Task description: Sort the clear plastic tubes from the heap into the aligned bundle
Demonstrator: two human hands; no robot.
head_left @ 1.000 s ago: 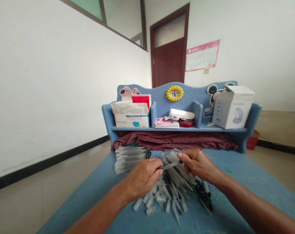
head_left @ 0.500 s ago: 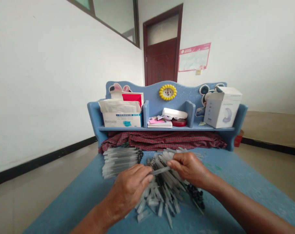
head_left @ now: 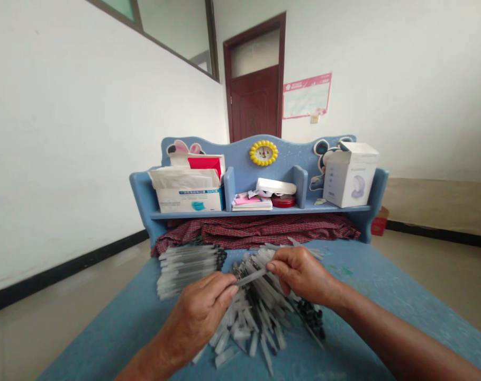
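Left hand (head_left: 196,317) and right hand (head_left: 303,275), both pinching one thin clear tube (head_left: 251,278) between them. Right under the hands, a messy pile of tubes (head_left: 256,317) on the blue worktop (head_left: 367,296). At 10 o'clock, a neat stack of tubes (head_left: 187,270). At 12 o'clock, a red checked cloth (head_left: 256,235), then a blue shelf (head_left: 260,211) with a mask box (head_left: 188,200) at 11 o'clock and a white box (head_left: 351,177) at 1 o'clock. Far off at 12 o'clock, a brown door (head_left: 254,100).

Plastic tubes (head_left: 250,317) (smooth, glossy)
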